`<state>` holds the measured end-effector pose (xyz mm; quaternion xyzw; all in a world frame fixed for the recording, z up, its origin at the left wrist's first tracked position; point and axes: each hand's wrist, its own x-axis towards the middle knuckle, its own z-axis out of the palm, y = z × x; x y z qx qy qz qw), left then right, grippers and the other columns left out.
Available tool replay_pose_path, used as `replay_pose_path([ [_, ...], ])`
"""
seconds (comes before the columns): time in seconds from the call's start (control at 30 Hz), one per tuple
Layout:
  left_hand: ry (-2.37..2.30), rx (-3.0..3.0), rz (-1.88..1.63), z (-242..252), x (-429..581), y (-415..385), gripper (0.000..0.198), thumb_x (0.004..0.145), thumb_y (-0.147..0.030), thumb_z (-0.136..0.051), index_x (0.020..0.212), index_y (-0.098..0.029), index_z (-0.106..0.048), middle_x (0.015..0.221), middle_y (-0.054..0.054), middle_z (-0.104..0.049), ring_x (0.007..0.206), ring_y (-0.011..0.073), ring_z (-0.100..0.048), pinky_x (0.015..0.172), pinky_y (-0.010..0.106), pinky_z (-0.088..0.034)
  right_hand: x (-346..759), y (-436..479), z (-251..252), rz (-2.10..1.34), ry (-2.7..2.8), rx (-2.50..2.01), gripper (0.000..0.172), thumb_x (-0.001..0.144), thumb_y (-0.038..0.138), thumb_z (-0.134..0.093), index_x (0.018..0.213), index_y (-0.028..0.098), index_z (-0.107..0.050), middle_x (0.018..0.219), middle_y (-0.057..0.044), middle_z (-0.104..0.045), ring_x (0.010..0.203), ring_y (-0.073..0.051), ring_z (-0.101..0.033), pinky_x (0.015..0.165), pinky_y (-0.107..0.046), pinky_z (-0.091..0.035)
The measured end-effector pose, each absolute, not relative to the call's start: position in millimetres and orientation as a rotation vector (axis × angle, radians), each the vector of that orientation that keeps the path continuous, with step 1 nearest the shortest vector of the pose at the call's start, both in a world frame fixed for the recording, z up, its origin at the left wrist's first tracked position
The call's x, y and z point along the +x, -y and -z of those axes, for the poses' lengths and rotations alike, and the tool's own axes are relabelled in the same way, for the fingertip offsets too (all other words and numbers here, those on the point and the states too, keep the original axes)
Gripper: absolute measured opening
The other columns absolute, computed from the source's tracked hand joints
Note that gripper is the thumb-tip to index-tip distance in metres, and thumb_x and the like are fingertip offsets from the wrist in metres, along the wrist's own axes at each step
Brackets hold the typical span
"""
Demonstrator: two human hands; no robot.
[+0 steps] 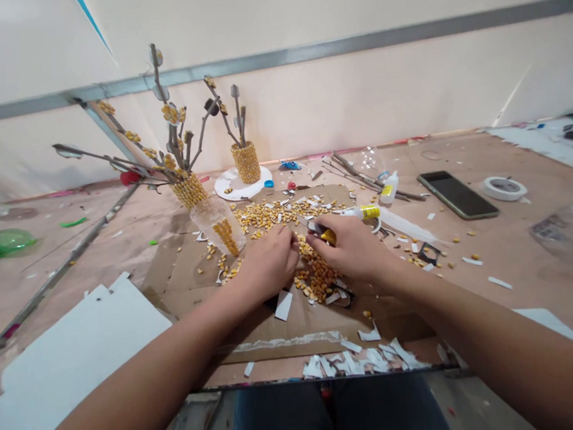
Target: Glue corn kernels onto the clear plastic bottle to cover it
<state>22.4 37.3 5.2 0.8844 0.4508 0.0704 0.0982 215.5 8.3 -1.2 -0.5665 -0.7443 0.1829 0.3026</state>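
Where corn kernels [316, 276] heap on the worktop [520, 248] | left hand [269, 262] curled, grip unclear | right hand [354, 249] gripping a yellow piece [328, 237].

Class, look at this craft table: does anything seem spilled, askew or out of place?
Yes: corn kernels lie scattered over the cardboard, some strayed onto the bare table at right. A glue bottle lies on its side, and white paper scraps crowd the near edge.
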Motion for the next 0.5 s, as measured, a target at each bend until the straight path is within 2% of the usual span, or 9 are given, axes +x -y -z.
replay_pose_path([
  [0.1, -1.177, 2.468, -0.391, -11, 19, -32, 0.023, 0.107, -0.025, -0.045, 0.097, -0.018, -0.064, 0.09, 0.006, -0.07, 0.081, 0.0207, -0.064, 0.074, 0.031, -0.051, 216, -4, 0, -0.503, 1.962, -1.203, 0.017, 0.098, 0.029, -0.062, 0.083, 0.021, -0.061, 0.074, 0.0, -0.062, 0.068, -0.017, -0.054, 0.067, -0.029, -0.039],
  [0.2, -0.98, 2.15, -0.632, -12, 13, -29, 0.019, 0.102, -0.027, -0.052, 0.087, -0.019, -0.062, 0.078, 0.002, -0.064, 0.073, 0.0177, -0.057, 0.068, 0.028, -0.046, 215, 1, 1, -0.42, 2.018, -0.97, 0.007, 0.096, 0.017, -0.062, 0.091, 0.021, -0.065, 0.082, -0.003, -0.067, 0.075, -0.018, -0.059, 0.071, -0.029, -0.044],
  [0.33, -0.937, 1.778, -0.7, -12, 8, -29, 0.023, 0.095, -0.037, -0.064, 0.083, -0.017, -0.064, 0.068, -0.002, -0.056, 0.061, 0.0133, -0.047, 0.059, 0.025, -0.037, 214, 3, 4, -0.318, 2.074, -0.902, 0.025, 0.091, 0.005, -0.058, 0.108, 0.021, -0.067, 0.1, -0.009, -0.073, 0.09, -0.021, -0.067, 0.081, -0.032, -0.052],
  [0.5, -0.93, 1.46, -0.697, -16, 9, -25, 0.032, 0.082, -0.044, -0.081, 0.084, -0.016, -0.068, 0.065, -0.005, -0.055, 0.054, 0.0092, -0.043, 0.051, 0.023, -0.032, 210, 5, 8, -0.252, 2.05, -0.962, 0.023, 0.093, 0.006, -0.057, 0.108, 0.022, -0.064, 0.104, -0.01, -0.074, 0.096, -0.023, -0.069, 0.083, -0.034, -0.052],
])
